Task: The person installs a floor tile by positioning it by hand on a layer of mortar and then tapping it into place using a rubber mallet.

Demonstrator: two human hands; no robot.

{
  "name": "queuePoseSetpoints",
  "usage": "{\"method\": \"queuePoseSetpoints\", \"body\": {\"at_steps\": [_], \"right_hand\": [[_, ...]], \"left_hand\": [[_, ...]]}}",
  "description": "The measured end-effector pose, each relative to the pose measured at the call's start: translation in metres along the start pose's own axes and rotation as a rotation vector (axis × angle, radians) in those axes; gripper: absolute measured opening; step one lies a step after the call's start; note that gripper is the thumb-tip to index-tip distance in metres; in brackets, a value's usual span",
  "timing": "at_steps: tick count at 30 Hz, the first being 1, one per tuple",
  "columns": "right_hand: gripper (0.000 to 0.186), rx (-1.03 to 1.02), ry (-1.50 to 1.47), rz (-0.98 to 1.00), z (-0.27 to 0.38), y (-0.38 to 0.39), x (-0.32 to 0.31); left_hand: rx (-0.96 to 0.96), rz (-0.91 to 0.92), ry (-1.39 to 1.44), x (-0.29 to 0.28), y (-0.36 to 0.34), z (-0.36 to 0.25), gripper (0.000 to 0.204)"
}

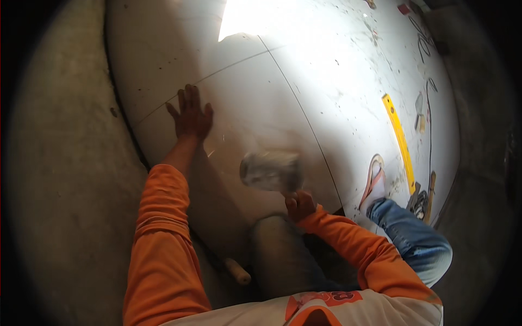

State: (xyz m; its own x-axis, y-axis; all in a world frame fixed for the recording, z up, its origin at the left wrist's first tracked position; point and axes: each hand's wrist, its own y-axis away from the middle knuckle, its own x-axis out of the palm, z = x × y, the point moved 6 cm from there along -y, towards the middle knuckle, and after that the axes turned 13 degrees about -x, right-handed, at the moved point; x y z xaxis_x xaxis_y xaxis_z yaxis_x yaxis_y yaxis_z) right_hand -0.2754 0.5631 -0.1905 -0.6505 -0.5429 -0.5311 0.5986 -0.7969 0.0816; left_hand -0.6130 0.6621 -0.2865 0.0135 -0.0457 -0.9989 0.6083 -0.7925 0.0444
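My left hand [191, 115] lies flat on a large pale floor tile [247, 103], fingers spread, close to a joint line. In my right hand [300, 205] is the handle of a mallet [270, 170] with a thick, greyish head. The mallet head is smeared by motion and hangs over the tile, in front of my knee. Whether it touches the tile I cannot tell.
On the right lie a yellow spirit level [399, 142], a trowel [419, 111], a dark cable [429, 130] and a wooden-handled tool [431, 198]. My sandalled foot [374, 182] rests beside the level. A pale wooden handle [237, 271] lies by my left knee. Rough concrete [65, 163] borders the tiles.
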Motion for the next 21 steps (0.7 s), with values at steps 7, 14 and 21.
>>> {"method": "queuePoseSetpoints", "body": {"at_steps": [7,14,21], "right_hand": [[0.04,-0.19,0.204,-0.055,0.003,-0.016,0.0],[0.041,0.148,0.133,0.101,-0.007,-0.003,0.01],[0.042,-0.076,0.281,0.031,-0.031,0.029,0.019]], "left_hand": [[-0.051,-0.067,-0.015,-0.006,-0.006,0.016,0.067],[-0.033,0.036,0.001,0.003,0.006,0.013,0.069],[-0.009,0.024,0.02,0.01,0.013,0.016,0.068]]}}
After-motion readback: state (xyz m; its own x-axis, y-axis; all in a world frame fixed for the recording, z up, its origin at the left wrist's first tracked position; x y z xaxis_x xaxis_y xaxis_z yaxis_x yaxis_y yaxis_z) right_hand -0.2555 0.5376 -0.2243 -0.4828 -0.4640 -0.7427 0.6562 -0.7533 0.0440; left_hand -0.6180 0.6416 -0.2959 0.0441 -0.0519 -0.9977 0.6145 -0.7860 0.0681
